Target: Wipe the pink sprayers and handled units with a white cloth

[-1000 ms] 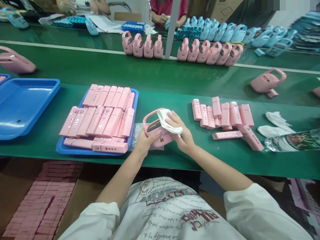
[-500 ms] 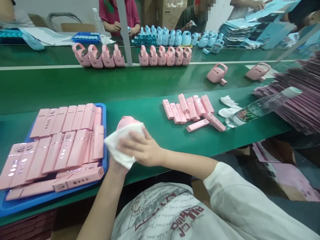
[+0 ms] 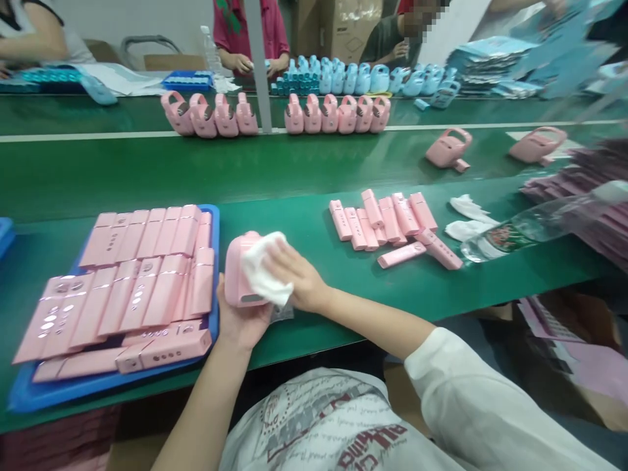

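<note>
My left hand (image 3: pixel 245 322) is closed around the underside of a rounded pink plastic case (image 3: pixel 237 269), lifted just off the green bench. The case resembles the pink handled units (image 3: pixel 226 118) lined up farther back; its own handle cannot be made out. My right hand (image 3: pixel 300 275) holds a white cloth or tissue (image 3: pixel 267 268) flat against the right side of the case, covering part of it. A small clear plastic piece (image 3: pixel 283 312) shows below the cloth. Left of my hands, a blue tray (image 3: pixel 216 226) is filled with slim pink boxes (image 3: pixel 142 294).
Loose pink sticks (image 3: pixel 387 219) lie to the right, beside crumpled tissues (image 3: pixel 468 219) and a clear bottle (image 3: pixel 534 222) on its side. Two pink units (image 3: pixel 449 149) rest behind them. Across the bench, co-workers handle items near blue units (image 3: pixel 363 78).
My right hand and the cloth have slid rightward across the case, baring its left side. My view has turned slightly left, so the bench things sit farther right.
</note>
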Demonstrator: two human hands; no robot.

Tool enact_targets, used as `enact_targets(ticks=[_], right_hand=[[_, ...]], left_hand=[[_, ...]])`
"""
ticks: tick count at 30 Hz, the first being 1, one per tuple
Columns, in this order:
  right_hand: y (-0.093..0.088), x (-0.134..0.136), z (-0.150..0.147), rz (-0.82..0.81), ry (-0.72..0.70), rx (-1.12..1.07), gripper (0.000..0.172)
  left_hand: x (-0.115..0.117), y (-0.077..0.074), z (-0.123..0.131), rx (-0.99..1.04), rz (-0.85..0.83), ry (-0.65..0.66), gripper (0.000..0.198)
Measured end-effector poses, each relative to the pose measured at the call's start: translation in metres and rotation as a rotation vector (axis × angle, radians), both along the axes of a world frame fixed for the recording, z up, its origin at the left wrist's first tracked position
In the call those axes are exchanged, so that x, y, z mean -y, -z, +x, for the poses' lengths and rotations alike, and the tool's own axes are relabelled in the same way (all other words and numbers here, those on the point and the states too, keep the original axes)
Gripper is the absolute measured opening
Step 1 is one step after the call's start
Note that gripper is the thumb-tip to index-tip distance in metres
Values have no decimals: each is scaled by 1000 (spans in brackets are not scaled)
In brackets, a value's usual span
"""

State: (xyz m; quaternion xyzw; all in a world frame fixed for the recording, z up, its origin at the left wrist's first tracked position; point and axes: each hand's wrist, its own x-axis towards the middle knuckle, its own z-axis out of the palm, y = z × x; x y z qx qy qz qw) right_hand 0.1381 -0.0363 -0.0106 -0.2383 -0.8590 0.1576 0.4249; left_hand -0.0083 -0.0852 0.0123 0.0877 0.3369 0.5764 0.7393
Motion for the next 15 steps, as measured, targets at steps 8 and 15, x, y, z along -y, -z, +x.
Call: enact_targets(ticks=[8,15], right_hand=[[1,-4,3,-1178,-86,-492,61],[-11,-5,7,-1374,-217,-727,67]], left_hand=[[2,3,0,49,-94,167,77],[1,1,3,28,-88,121,77]])
